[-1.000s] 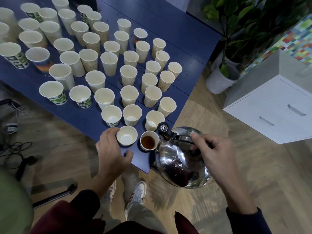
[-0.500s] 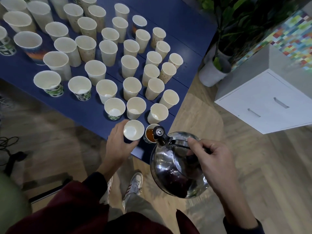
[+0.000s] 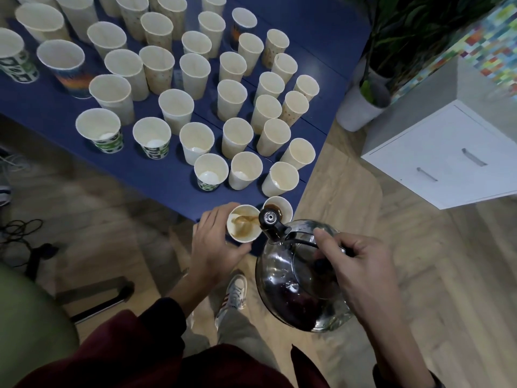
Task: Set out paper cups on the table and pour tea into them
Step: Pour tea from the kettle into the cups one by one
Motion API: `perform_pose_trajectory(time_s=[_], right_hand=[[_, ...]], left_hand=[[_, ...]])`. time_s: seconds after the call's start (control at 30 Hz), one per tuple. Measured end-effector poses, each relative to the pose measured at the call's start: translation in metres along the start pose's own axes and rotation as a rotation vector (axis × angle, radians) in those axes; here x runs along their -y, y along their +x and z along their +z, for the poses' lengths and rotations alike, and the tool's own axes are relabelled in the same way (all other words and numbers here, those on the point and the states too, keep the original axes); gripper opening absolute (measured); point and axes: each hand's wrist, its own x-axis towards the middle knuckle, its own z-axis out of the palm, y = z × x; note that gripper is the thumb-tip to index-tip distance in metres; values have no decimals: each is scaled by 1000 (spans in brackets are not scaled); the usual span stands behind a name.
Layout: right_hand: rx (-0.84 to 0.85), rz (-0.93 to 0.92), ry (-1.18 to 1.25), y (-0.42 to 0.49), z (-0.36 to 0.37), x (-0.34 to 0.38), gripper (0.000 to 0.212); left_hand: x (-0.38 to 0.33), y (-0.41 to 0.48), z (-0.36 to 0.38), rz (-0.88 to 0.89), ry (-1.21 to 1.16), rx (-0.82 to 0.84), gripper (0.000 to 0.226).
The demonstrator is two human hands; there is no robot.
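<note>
My left hand [image 3: 215,247] grips a small white paper cup [image 3: 242,224] at the near corner of the blue table [image 3: 156,177]. My right hand [image 3: 355,267] holds the handle of a glass teapot [image 3: 296,287] with dark tea in it, tilted toward the cup. Brown tea streams from the spout [image 3: 269,218] into the held cup. Just right of it stands a second small cup [image 3: 281,210] with tea inside, partly hidden by the spout. Several empty paper cups [image 3: 237,138] stand in rows across the table.
A white drawer cabinet [image 3: 444,161] stands to the right on the wooden floor. A potted plant in a white pot [image 3: 358,107] sits by the table's far right corner. Cables [image 3: 19,231] and a chair base lie at the left. My shoes [image 3: 235,292] are below the table edge.
The teapot has tipped further and its spout moved left over the held cup; tea now flows into that cup, which was empty before. My left hand closed more firmly around it.
</note>
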Motion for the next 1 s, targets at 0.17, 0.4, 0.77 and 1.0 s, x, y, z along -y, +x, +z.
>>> perform_pose_trajectory(time_s=[0.17,0.4,0.77,1.0], right_hand=[[-36,5,-36,-7,7,7,56],[-74,35,-56,-15,12,13,59],[-109,69,104,-24,17,14,43],[-235,137,301,-33,3,28,40]], left_hand=[[6,2,-4,-39,3,46,65],[8,7,-8,-25,4,109,66],[5,12,-7,-26,-36,131,66],[16,28,-5,-89,-20,130,69]])
